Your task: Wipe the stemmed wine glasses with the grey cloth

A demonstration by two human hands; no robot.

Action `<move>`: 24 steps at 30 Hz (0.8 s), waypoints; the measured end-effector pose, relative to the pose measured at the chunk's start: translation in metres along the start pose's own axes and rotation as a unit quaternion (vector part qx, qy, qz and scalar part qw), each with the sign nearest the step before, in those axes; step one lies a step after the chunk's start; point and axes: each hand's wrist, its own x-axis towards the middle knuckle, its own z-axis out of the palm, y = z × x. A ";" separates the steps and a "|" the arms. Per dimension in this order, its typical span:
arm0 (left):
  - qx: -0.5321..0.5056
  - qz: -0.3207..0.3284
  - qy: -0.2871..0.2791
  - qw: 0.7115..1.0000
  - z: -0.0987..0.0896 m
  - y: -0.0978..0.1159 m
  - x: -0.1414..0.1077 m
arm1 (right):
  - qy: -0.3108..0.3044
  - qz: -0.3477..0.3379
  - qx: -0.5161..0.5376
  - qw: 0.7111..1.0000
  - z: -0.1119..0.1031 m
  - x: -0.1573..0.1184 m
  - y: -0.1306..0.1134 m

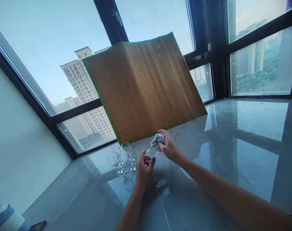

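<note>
My left hand point(146, 166) is closed around a clear wine glass point(151, 152), held tilted above the shiny grey surface. Its stem and foot are mostly hidden by my fingers. Just above and to the right, my right hand point(168, 147) grips a bunched grey cloth point(158, 141) near the rim of that glass. Whether the cloth touches the glass, I cannot tell. To the left of my left hand, several stemmed wine glasses point(121, 163) stand upright, close together.
A brown bamboo mat point(148, 89) with green edging leans on the dark window frame point(76, 110) behind the glasses. The glossy tiled surface point(208, 199) reflects the windows. At the lower left lie a blue-and-white rolled item point(10, 219) and a phone point(38, 226).
</note>
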 end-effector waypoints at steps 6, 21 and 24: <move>-0.109 0.025 0.016 0.994 -0.001 0.007 -0.001 | 0.064 -0.004 -0.046 0.997 -0.001 0.003 0.014; -0.188 -0.002 0.132 0.973 -0.002 0.005 0.001 | -0.159 0.248 0.053 0.954 0.015 -0.020 0.014; -0.258 -0.037 0.112 0.959 0.002 0.001 0.004 | -0.154 0.256 0.138 0.944 0.015 -0.021 0.006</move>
